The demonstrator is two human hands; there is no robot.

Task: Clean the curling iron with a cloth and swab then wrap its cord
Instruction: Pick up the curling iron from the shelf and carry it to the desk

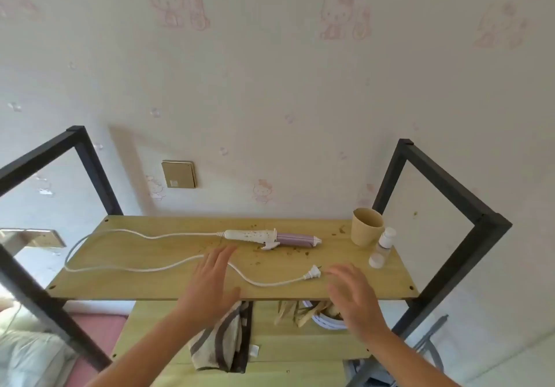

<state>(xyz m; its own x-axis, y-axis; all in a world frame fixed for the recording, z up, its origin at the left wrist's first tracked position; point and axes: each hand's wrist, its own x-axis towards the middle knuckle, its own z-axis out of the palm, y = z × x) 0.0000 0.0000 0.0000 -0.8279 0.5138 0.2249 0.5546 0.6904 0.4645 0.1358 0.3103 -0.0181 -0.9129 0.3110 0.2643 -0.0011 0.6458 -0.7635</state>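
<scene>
A white and purple curling iron (271, 237) lies on the wooden shelf (126, 284), spotted with brown dirt. Its white cord (120, 269) loops to the left and runs back to the plug (312, 273) near the front edge. My left hand (210, 284) hovers over the cord with straight fingers, just in front of the iron's handle, holding nothing. My right hand (351, 293) is spread and empty, just right of the plug. A striped cloth (222, 341) lies on the lower shelf beneath my left hand. I see no swab.
A tan paper cup (367, 226) and two small white-capped bottles (381, 248) stand at the shelf's right end. Brown crumbs lie around the iron. Black metal frame posts (390, 176) rise on both sides. A white bowl with scraps (324, 316) sits on the lower shelf.
</scene>
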